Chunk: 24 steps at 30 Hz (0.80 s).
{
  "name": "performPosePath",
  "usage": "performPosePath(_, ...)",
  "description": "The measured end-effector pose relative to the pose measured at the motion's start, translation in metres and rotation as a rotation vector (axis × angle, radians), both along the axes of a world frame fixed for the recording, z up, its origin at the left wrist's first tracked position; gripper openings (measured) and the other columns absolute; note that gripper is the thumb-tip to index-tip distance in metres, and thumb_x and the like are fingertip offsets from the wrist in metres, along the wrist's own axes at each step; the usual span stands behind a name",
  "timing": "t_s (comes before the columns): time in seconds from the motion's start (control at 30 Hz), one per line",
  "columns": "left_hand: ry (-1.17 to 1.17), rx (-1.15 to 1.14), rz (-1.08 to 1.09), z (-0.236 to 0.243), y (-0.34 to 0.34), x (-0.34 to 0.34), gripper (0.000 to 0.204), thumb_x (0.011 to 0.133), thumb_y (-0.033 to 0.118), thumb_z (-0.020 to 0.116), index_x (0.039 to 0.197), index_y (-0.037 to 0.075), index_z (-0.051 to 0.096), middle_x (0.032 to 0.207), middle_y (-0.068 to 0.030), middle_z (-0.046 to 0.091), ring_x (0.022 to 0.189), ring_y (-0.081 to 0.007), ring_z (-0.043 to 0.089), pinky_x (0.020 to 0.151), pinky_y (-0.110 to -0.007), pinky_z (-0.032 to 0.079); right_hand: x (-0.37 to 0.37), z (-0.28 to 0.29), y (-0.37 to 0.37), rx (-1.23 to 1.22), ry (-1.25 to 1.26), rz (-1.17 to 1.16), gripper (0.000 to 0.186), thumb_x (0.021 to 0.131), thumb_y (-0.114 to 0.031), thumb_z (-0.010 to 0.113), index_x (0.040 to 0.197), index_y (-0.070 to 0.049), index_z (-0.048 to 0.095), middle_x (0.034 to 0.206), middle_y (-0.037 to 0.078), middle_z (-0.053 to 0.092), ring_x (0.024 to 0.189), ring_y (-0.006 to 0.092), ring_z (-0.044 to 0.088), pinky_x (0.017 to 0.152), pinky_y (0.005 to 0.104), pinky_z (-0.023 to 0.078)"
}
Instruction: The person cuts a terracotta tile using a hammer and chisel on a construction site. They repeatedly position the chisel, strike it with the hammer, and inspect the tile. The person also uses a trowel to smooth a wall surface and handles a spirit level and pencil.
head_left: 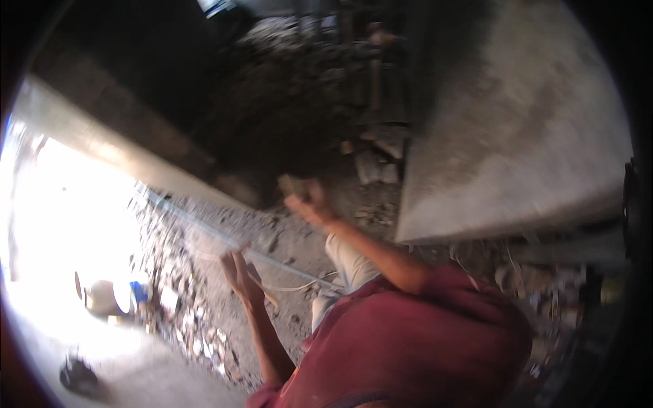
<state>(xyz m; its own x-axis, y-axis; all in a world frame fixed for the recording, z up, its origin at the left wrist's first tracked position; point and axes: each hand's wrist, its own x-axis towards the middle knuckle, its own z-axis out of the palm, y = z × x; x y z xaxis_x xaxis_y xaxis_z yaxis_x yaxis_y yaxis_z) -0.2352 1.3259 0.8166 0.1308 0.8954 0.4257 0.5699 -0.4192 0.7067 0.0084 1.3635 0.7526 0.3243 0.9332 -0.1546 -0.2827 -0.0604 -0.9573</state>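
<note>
My right hand (pixel 314 207) reaches forward at mid-picture, its fingers closed round a small grey-brown chunk (pixel 292 185). Motion blurs the chunk, and I cannot tell whether it is stone or brick. Lower and to the left, my left hand (pixel 239 275) is raised over the rubble floor with its fingers stretched out and nothing visible in it. A thin pale cord (pixel 292 288) and a long bluish line or pipe (pixel 204 228) run behind and beside this hand; whether it touches them is unclear.
A large grey concrete slab (pixel 517 143) rises on the right, and a wall edge (pixel 129 153) slants across the left. Broken blocks (pixel 375 166) lie ahead. Stones and litter (pixel 204 340) cover ground at left, near a pale bucket-like container (pixel 105 297) and a dark bundle (pixel 79 375).
</note>
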Motion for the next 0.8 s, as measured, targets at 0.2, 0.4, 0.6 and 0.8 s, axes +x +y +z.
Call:
performPosePath(0.2, -0.108, 0.292, 0.384, 0.070, 0.195, -0.062, 0.017, 0.092, -0.006, 0.054, 0.105, 0.000, 0.062, 0.097, -0.0117, 0.057, 0.079, -0.0194, 0.054, 0.063, -0.031, 0.046, 0.055, -0.032, 0.221, -0.208, -0.212, -0.079, 0.050, 0.096, -0.047, 0.058, 0.124, -0.006, 0.059, 0.097, 0.010, 0.066, 0.069, 0.0214, 0.063, 0.059, 0.0349, 0.052)
performPosePath(0.4, -0.506, 0.310, 0.439, 0.112, 0.332, -0.072, 0.016, 0.105, 0.025, 0.052, 0.109, 0.009, 0.052, 0.085, -0.0044, 0.057, 0.055, -0.0070, 0.042, 0.047, -0.022, 0.036, -0.040, -0.063, 0.501, 0.562, -0.609, 0.114, 0.042, 0.102, -0.031, 0.051, 0.136, -0.008, 0.055, 0.128, 0.016, 0.058, 0.114, 0.0296, 0.058, 0.097, 0.0415, 0.048)
performPosePath(0.6, -1.039, 0.199, 0.598, 0.136, 0.402, -0.051, 0.014, 0.105, 0.026, 0.050, 0.096, 0.015, 0.047, 0.077, 0.0029, 0.043, 0.052, -0.0103, 0.035, 0.046, -0.026, 0.033, -0.101, 0.031, 0.582, 0.862, -0.784, 0.387, 0.041, 0.099, -0.029, 0.054, 0.134, -0.008, 0.057, 0.133, 0.018, 0.056, 0.118, 0.0345, 0.056, 0.097, 0.0453, 0.047)
performPosePath(0.8, 0.067, 0.223, 1.246, 0.119, 0.390, -0.039, 0.031, 0.097, 0.022, 0.061, 0.124, 0.008, 0.056, 0.099, -0.0066, 0.060, 0.080, -0.0152, 0.060, 0.064, -0.031, 0.051, -0.114, 0.097, 0.533, 0.794, -0.446, 0.765, 0.046, 0.096, -0.031, 0.058, 0.139, -0.013, 0.056, 0.131, 0.019, 0.059, 0.112, 0.0341, 0.061, 0.089, 0.0521, 0.051)
